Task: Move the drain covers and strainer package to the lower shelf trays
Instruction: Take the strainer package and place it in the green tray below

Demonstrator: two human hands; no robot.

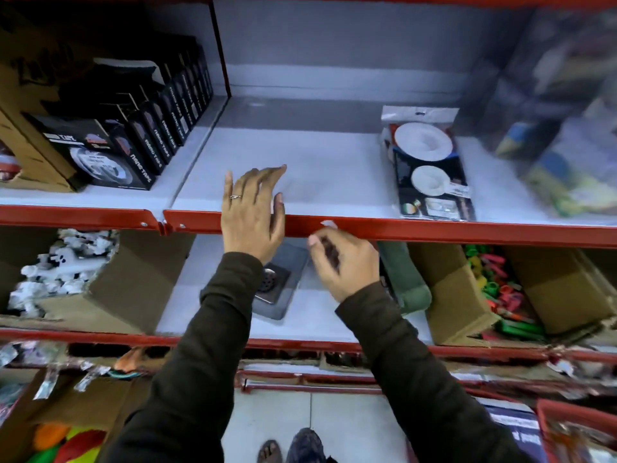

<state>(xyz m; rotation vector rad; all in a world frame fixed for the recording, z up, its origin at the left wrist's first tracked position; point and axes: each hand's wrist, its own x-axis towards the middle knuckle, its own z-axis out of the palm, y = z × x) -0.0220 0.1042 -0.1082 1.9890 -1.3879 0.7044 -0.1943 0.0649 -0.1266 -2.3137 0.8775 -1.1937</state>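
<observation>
A strainer package (430, 168) with two white round strainers on a dark card lies on the upper shelf (317, 168), to the right. A square metal drain cover (278, 285) in clear wrap rests on the lower shelf (320, 315), partly hidden behind my left wrist. My left hand (252, 212) is raised in front of the upper shelf's red edge, fingers apart, holding nothing. My right hand (344, 262) hovers just below that edge with fingers loosely curled and nothing visible in it.
Black nano tape boxes (133, 138) fill the upper shelf's left. Cardboard bins stand on the lower shelf: white fittings (63, 269) at left, colourful clips (497, 289) at right, a green roll (407, 279) beside my right hand. Blurred plastic bags (567, 128) sit upper right.
</observation>
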